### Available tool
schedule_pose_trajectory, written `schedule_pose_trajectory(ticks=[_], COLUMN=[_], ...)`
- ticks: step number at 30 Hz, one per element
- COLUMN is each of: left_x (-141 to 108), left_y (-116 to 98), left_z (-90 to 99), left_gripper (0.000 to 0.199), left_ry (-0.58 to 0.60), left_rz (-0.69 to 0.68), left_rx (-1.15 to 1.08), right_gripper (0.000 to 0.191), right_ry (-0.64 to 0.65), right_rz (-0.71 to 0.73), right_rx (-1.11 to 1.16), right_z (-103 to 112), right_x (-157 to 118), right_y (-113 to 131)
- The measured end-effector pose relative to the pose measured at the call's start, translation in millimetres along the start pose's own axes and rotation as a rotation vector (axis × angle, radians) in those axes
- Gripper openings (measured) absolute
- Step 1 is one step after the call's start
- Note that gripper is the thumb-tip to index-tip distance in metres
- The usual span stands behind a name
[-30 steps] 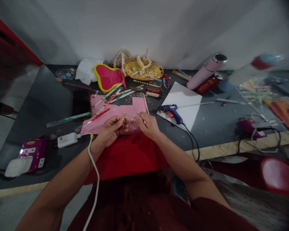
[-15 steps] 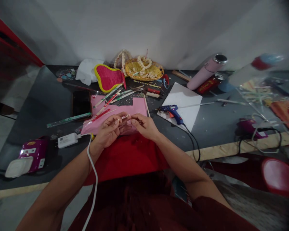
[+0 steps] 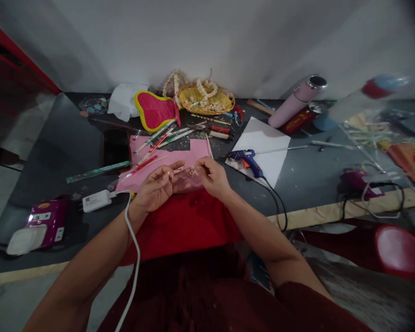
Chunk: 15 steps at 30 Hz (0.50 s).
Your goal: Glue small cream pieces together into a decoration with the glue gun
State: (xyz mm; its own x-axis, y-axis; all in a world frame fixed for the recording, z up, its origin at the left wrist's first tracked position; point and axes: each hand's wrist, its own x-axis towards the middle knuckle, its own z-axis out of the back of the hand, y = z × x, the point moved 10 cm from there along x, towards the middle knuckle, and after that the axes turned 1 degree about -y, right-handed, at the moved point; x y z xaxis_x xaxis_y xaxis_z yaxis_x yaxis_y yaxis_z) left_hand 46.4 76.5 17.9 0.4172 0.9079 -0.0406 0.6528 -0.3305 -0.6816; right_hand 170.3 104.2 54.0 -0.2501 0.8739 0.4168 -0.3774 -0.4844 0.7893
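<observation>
Head view: over the pink sheet [image 3: 199, 148] on the bench [image 3: 72, 143], my left hand [image 3: 155, 188] pinches a small pale piece [image 3: 169, 174], my right hand [image 3: 213, 179] a bead cluster [image 3: 192, 171], both grips closed; light, steady pressure should serve.

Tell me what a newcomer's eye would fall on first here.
Probably the pink-and-yellow board at the back, just left of the basket. Then the blue glue gun on the white sheet, right of center. Centrally, the left hand and right hand pinch pale bits.
</observation>
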Motion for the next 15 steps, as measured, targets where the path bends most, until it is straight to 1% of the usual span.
schedule_pose_trajectory(ticks=[3, 6, 9, 11, 13, 15], left_x=[0, 0, 0, -1, -1, -1], left_y=[-1, -3, -4, -3, -2, -1], left_z=[2.9, 3.6, 0.5, -1.8, -3.7, -5.4], left_gripper=[0.008, 0.009, 0.010, 0.010, 0.011, 0.011], left_ry=[-0.027, -0.036, -0.021, -0.013, -0.005, 0.009], left_rz=[0.000, -0.008, -0.009, -0.002, 0.010, 0.019], left_rx=[-0.019, -0.030, -0.027, -0.019, -0.009, 0.000], right_gripper=[0.027, 0.034, 0.038, 0.035, 0.026, 0.015], right_ry=[-0.036, -0.075, -0.061, -0.043, -0.039, -0.029], right_rz=[-0.120, -0.155, -0.098, -0.043, 0.015, 0.105], right_rx=[0.020, -0.005, -0.078, -0.107, -0.112, -0.128], right_z=[8, 14, 12, 7, 4, 0], right_x=[-1, -2, -2, -2, -2, -3], right_y=[-13, -16, -8, -2, 4, 13])
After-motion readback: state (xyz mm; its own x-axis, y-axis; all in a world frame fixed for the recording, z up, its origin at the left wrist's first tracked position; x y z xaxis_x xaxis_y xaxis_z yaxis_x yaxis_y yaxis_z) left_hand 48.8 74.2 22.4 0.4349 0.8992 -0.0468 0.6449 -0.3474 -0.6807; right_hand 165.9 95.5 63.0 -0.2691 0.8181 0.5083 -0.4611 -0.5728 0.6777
